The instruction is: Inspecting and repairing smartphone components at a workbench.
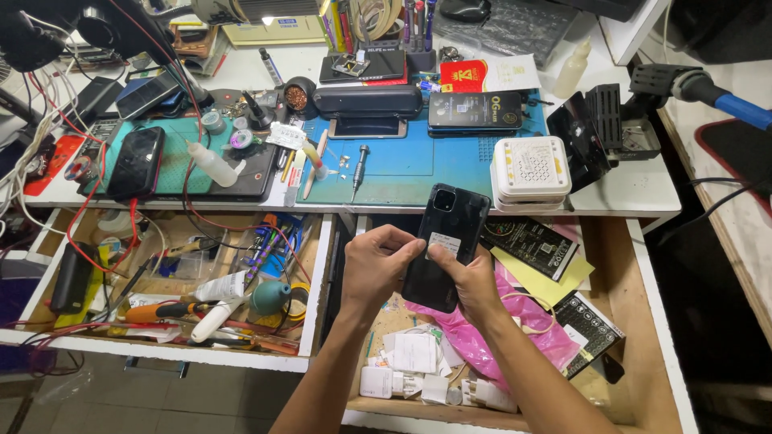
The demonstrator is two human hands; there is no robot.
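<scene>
I hold a black smartphone (445, 241) back side up, over an open drawer, camera end pointing away from me. A white sticker sits on its back. My left hand (376, 265) grips its left edge with the thumb across the back. My right hand (473, 283) holds the lower right side, its thumb pressing on the sticker. Both forearms come up from the bottom of the view.
A blue work mat (402, 165) on the white desk carries a screwdriver (358, 170), a white box (531, 173) and other phones. The left open drawer (161, 281) is full of tools and wires. The right drawer (635, 321) holds a pink bag (515, 321) and papers.
</scene>
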